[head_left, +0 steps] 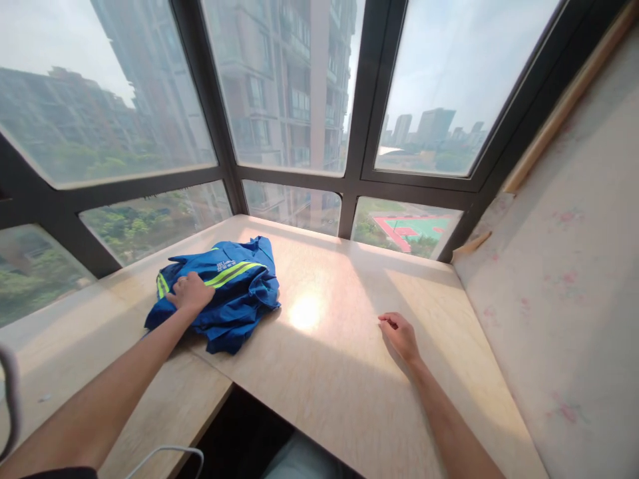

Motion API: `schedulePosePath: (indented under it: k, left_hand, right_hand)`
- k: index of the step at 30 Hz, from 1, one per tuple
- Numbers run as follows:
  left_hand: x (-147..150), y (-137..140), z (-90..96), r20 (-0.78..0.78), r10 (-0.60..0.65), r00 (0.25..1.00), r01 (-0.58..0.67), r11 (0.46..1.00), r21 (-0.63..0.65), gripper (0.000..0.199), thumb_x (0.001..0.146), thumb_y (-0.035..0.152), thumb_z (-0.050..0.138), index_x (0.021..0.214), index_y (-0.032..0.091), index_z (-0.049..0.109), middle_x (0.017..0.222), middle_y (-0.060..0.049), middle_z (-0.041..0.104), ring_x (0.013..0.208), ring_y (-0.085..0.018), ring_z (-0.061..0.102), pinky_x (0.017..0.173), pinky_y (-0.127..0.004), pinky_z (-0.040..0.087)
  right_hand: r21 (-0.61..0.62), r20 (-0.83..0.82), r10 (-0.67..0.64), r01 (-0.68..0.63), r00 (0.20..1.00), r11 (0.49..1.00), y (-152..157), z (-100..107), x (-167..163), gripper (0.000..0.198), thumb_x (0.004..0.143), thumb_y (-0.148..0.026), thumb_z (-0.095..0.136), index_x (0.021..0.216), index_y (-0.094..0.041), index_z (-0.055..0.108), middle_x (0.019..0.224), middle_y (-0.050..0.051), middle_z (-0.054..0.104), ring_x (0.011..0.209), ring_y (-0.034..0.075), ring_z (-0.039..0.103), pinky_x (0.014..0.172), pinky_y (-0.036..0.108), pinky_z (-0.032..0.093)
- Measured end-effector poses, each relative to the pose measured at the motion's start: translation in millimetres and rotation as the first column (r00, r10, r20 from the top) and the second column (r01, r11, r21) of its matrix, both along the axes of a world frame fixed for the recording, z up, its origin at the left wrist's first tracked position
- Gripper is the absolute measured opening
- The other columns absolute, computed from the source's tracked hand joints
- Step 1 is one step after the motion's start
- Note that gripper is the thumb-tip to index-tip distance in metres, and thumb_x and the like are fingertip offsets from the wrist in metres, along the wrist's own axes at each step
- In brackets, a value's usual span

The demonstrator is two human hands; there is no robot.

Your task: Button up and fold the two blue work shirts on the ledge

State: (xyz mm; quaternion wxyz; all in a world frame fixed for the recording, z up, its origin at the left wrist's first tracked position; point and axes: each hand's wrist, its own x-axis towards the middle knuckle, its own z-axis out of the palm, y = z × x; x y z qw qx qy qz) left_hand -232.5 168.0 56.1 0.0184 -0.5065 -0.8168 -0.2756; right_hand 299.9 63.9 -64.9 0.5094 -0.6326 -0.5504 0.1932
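A crumpled blue work jacket (234, 303) with yellow-green and silver reflective stripes lies in a heap on the pale wooden desktop. Small white print shows near one stripe. My left hand (190, 293) is on the left part of the jacket, fingers closed on the cloth; the fingertips are partly hidden by the hand and folds. Well to the right, my right hand (399, 334) rests on the bare desktop (344, 372), apart from the jacket. Its fingers are curled in and nothing shows in them.
Dark-framed windows (294, 174) rise behind the desktop. On the right stands a wall with flowered paper (564, 299), its covering torn at the corner. A pale cable (170, 449) loops at the front edge, beside a dark gap (244, 422). A grey curved object (10, 399) is at far left.
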Motion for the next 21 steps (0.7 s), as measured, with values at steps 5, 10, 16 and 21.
schedulePosePath:
  k: [5,10,16,21]
  left_hand:
    - [125.4,2.8,5.2,0.183,-0.407,0.895,0.385,0.911,0.144,0.031,0.079,0.032,0.051,0.102,0.018,0.067,0.105,-0.01,0.072,0.104,-0.026,0.066,0.096,-0.036,0.051]
    - [237.9,-34.0,-30.1,0.644,-0.632,0.43,0.684,0.694,0.225,0.026,0.078,0.039,0.051,0.079,0.019,0.069,0.068,-0.005,0.07,0.071,-0.02,0.068,0.071,-0.033,0.054]
    - [304.9,-79.7,-78.5,0.681,-0.678,0.276,0.769,0.581,0.266,0.026,0.081,0.042,0.056,0.064,0.024,0.066,0.059,-0.002,0.063,0.059,-0.018,0.06,0.062,-0.031,0.049]
    - [315.1,-100.1,-104.9,0.688,-0.647,0.328,0.686,0.664,0.298,0.023,0.083,0.039,0.051,0.07,0.025,0.065,0.058,0.001,0.056,0.055,-0.017,0.054,0.054,-0.029,0.042]
  right_hand:
    - [0.002,-0.3,-0.156,0.164,0.941,0.986,-6.0,3.9,2.5,0.037,0.067,-0.052,0.066,0.08,-0.017,0.071,0.069,0.004,0.068,0.063,0.021,0.062,0.064,0.034,0.049]
    - [-0.006,-0.431,-0.19,0.208,0.882,0.978,-36.0,3.7,-1.8,0.032,0.067,-0.044,0.068,0.082,-0.016,0.072,0.068,0.003,0.066,0.064,0.018,0.062,0.063,0.031,0.048]
    - [-0.039,-0.501,-0.164,0.167,0.85,0.985,-74.1,2.1,-6.7,0.025,0.069,-0.038,0.071,0.082,-0.018,0.074,0.063,0.001,0.064,0.061,0.016,0.059,0.055,0.027,0.046]
    - [-0.045,-0.706,-0.153,0.172,0.691,0.984,-72.2,4.3,6.0,0.021,0.062,-0.033,0.078,0.077,-0.019,0.075,0.07,0.003,0.068,0.061,0.015,0.059,0.057,0.028,0.05]
